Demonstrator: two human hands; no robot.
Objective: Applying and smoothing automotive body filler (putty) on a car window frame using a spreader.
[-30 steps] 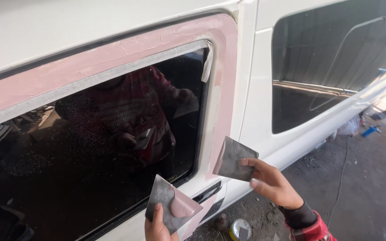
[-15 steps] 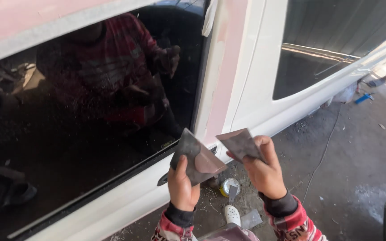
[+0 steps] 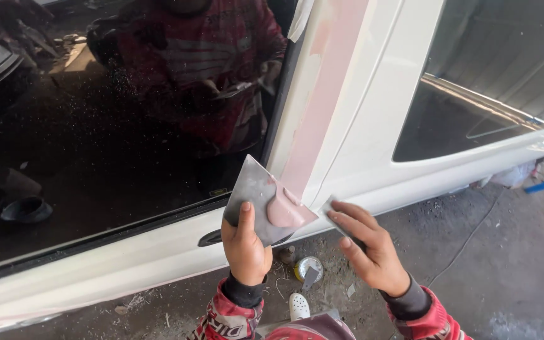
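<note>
My left hand point(image 3: 245, 245) holds a grey metal spreader plate point(image 3: 254, 196) carrying a lump of pink body filler point(image 3: 283, 210). My right hand point(image 3: 373, 249) grips a second, smaller grey spreader point(image 3: 330, 208), its edge touching the white vehicle body low on the pillar. A strip of pink filler point(image 3: 321, 94) runs up the pillar point(image 3: 373, 88) between two dark windows. Both sleeves are red and patterned.
The dark side window point(image 3: 114, 113) at left mirrors a person in red. A second window point(image 3: 486, 82) lies at right. On the dirty concrete floor below stand a small open tin point(image 3: 308, 268) and a white shoe point(image 3: 298, 306). A blue object point(image 3: 539, 187) lies far right.
The view has dropped toward the lower pillar. Both hands have risen to the body; the right spreader now meets the panel beside the loaded plate.
</note>
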